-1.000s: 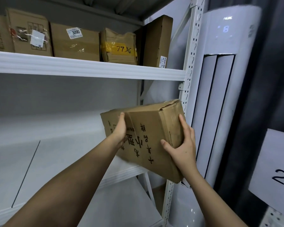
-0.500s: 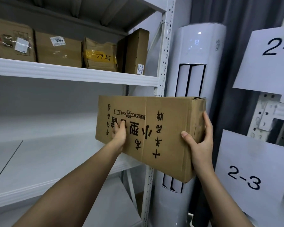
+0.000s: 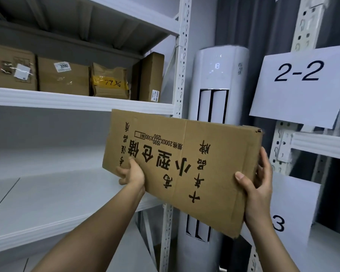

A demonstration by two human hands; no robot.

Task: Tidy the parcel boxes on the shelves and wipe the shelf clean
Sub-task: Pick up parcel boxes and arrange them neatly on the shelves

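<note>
I hold a long brown cardboard box (image 3: 186,165) with upside-down black printing in the air, in front of the shelf's right upright. My left hand (image 3: 131,173) grips its lower left edge from beneath. My right hand (image 3: 257,185) grips its right end, thumb on the front face and fingers wrapped round the side. The white middle shelf (image 3: 47,201) lies bare to the left, below and behind the box. On the upper shelf (image 3: 77,101) several brown parcel boxes (image 3: 63,75) stand in a row.
A perforated white upright (image 3: 182,61) ends the shelf unit on the right. A tall white air conditioner (image 3: 218,79) stands behind the box. Further right, a second rack carries white signs reading 2-2 (image 3: 300,85) and a partly hidden one (image 3: 290,209) below.
The box has come off the middle shelf, swung round to face me and moved right, past the upright. My view has turned right and up with it.
</note>
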